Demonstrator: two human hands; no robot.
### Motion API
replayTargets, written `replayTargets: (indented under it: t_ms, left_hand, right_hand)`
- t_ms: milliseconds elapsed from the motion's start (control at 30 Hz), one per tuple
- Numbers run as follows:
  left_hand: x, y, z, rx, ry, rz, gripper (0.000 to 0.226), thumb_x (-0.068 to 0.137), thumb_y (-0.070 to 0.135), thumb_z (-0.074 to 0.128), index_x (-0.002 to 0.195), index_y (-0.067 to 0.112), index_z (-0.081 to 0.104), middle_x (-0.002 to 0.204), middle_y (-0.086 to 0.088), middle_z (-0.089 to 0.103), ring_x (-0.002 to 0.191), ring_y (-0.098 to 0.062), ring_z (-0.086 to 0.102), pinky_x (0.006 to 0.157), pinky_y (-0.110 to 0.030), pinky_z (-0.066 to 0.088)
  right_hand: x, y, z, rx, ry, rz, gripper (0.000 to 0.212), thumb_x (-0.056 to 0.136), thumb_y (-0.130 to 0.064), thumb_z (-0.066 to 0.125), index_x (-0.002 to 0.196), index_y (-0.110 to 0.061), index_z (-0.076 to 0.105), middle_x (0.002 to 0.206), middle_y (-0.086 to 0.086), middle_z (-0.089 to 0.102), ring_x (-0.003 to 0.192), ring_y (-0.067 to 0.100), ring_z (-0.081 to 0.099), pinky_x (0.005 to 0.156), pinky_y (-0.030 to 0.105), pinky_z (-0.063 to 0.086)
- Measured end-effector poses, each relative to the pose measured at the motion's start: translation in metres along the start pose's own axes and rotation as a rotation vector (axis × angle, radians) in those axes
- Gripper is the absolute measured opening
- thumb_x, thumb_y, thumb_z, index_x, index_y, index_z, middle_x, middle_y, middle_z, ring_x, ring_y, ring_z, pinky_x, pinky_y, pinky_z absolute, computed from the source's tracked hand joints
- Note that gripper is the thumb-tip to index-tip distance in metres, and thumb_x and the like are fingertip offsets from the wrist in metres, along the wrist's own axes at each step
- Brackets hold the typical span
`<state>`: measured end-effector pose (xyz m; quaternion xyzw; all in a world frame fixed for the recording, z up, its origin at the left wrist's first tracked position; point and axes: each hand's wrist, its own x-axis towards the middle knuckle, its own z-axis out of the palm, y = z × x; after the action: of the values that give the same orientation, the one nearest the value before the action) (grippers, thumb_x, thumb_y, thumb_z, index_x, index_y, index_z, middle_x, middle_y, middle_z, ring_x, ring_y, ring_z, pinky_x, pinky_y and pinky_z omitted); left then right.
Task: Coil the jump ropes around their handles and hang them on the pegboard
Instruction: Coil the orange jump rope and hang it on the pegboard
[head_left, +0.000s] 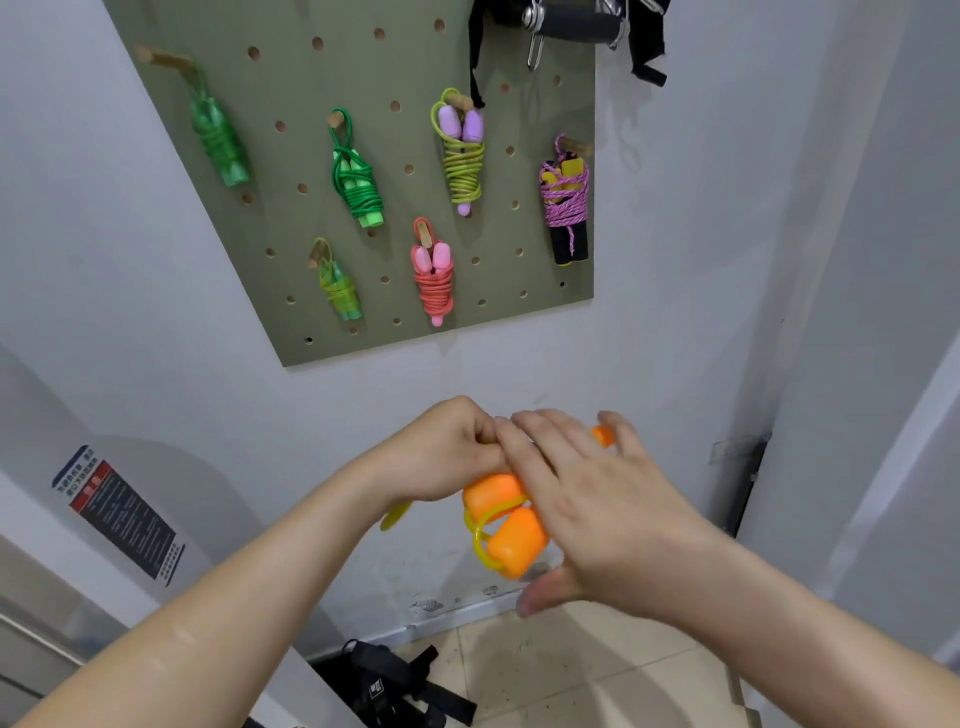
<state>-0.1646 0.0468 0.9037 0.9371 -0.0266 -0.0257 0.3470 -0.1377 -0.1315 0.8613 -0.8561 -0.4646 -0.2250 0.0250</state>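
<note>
Left hand (447, 452): fingers curled tight together and clamped on the upper part of the orange jump rope (506, 519); knuckles face the camera and the fingertips are hidden behind the right hand.
Left arm: forearm rises from the lower left, bare, with the wrist bent slightly downward.
Right hand (587, 499): fingers straight and spread apart, laid across the front of the bundle; the thumb points down and left, apart from the fingers, below the lower handle and clear of it.
Right hand contact: fingertips meet the left hand's knuckles; whether the palm presses on the handles cannot be told.
Right arm: forearm enters from the lower right, back of the hand toward the camera.
Orange jump rope: held in the air between both hands, below the pegboard (260, 156) and apart from it; two handles lie side by side, and an orange tip shows between the right fingers.
Yellow cord (480, 525): looped around the handles; a short loop shows under the left wrist.
Pegboard: olive, fixed to the white wall; six coiled ropes hang on wooden pegs, among them a green rope (356, 182) and a pink rope (434, 270).
Floor: black bag (395, 686) lies by the wall.
</note>
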Motion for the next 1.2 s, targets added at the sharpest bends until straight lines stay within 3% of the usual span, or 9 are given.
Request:
replayTargets:
  t_ms: [133, 267, 400, 467, 600, 767, 933, 1033, 1200]
  left_hand:
    - [-0.009, -0.014, 0.015, -0.510, 0.011, -0.089, 0.027, 0.086, 0.023, 0.067, 0.066, 0.005, 0.068, 0.060, -0.010, 0.053, 0.057, -0.018, 0.044, 0.052, -0.022, 0.035]
    - [-0.012, -0.017, 0.024, -0.826, 0.021, -0.150, 0.032, 0.081, 0.018, 0.064, 0.049, 0.015, 0.058, 0.042, -0.001, 0.042, 0.039, -0.010, 0.032, 0.041, -0.019, 0.021]
    - [-0.022, -0.005, 0.015, -0.496, 0.145, -0.135, 0.025, 0.092, 0.013, 0.058, 0.068, 0.014, 0.066, 0.048, -0.002, 0.055, 0.038, -0.010, 0.041, 0.042, -0.020, 0.034]
    - [-0.027, -0.005, 0.006, -0.242, 0.246, -0.111, 0.006, 0.089, 0.022, 0.063, 0.092, 0.022, 0.067, 0.052, 0.001, 0.061, 0.043, -0.010, 0.047, 0.048, -0.023, 0.041]
    - [-0.038, -0.003, 0.008, 0.243, 0.316, -0.003, 0.028, 0.089, 0.030, 0.062, 0.116, 0.038, 0.063, 0.074, 0.013, 0.069, 0.071, -0.006, 0.062, 0.076, -0.030, 0.051]
    - [-0.041, -0.009, 0.037, 0.016, 0.477, -0.099, 0.036, 0.085, 0.026, 0.066, 0.120, 0.033, 0.063, 0.081, 0.025, 0.064, 0.065, -0.002, 0.057, 0.070, -0.023, 0.047]
    - [-0.047, -0.018, 0.066, 0.451, 0.492, -0.172, 0.045, 0.092, 0.044, 0.043, 0.136, 0.043, 0.038, 0.117, 0.016, 0.056, 0.096, -0.011, 0.060, 0.080, -0.031, 0.048]
    - [-0.046, -0.022, 0.059, 0.438, 0.516, -0.210, 0.039, 0.091, 0.047, 0.046, 0.128, 0.036, 0.051, 0.102, 0.010, 0.060, 0.094, -0.012, 0.058, 0.077, -0.029, 0.044]
    - [-0.052, -0.027, 0.051, 0.245, 0.432, -0.231, 0.036, 0.089, 0.048, 0.051, 0.074, 0.019, 0.067, 0.060, -0.009, 0.053, 0.061, -0.023, 0.049, 0.053, -0.026, 0.035]
  right_hand:
    - [0.009, 0.012, 0.020, 0.254, 0.242, -0.156, 0.078, 0.070, -0.045, 0.072, 0.139, -0.024, 0.041, 0.111, -0.001, 0.060, 0.101, 0.023, 0.058, 0.086, 0.040, 0.048]
    - [0.016, 0.008, 0.017, 0.787, 0.281, 0.003, 0.058, 0.072, -0.051, 0.077, 0.121, -0.024, 0.061, 0.103, -0.010, 0.066, 0.094, 0.009, 0.061, 0.084, 0.027, 0.049]
    - [0.018, 0.003, 0.009, 1.350, 0.170, 0.332, 0.017, 0.073, -0.020, 0.084, 0.079, -0.028, 0.069, 0.066, -0.018, 0.066, 0.064, -0.001, 0.060, 0.063, 0.013, 0.046]
    - [0.018, 0.002, 0.013, 1.450, 0.105, 0.418, 0.021, 0.077, -0.012, 0.080, 0.066, -0.025, 0.067, 0.053, -0.014, 0.057, 0.050, 0.002, 0.052, 0.051, 0.016, 0.042]
    - [0.024, 0.002, 0.018, 1.747, 0.085, 0.626, 0.020, 0.070, -0.021, 0.083, 0.078, -0.008, 0.069, 0.069, 0.013, 0.065, 0.063, 0.024, 0.061, 0.056, 0.032, 0.049]
    - [0.029, 0.009, 0.029, 2.033, 0.126, 0.891, 0.036, 0.070, -0.022, 0.074, 0.094, 0.003, 0.065, 0.078, 0.021, 0.063, 0.063, 0.028, 0.063, 0.056, 0.029, 0.052]
    - [0.026, 0.005, 0.039, 2.005, 0.149, 0.984, 0.035, 0.071, -0.021, 0.075, 0.093, 0.004, 0.064, 0.081, 0.021, 0.061, 0.061, 0.028, 0.062, 0.052, 0.028, 0.051]
    - [0.027, 0.003, 0.044, 1.985, 0.160, 1.010, 0.022, 0.081, -0.014, 0.071, 0.090, 0.004, 0.063, 0.082, 0.023, 0.061, 0.060, 0.029, 0.061, 0.052, 0.028, 0.051]
    - [0.027, -0.003, 0.050, 1.988, 0.146, 1.047, 0.019, 0.083, -0.013, 0.070, 0.088, 0.004, 0.063, 0.079, 0.022, 0.061, 0.058, 0.028, 0.061, 0.049, 0.027, 0.050]
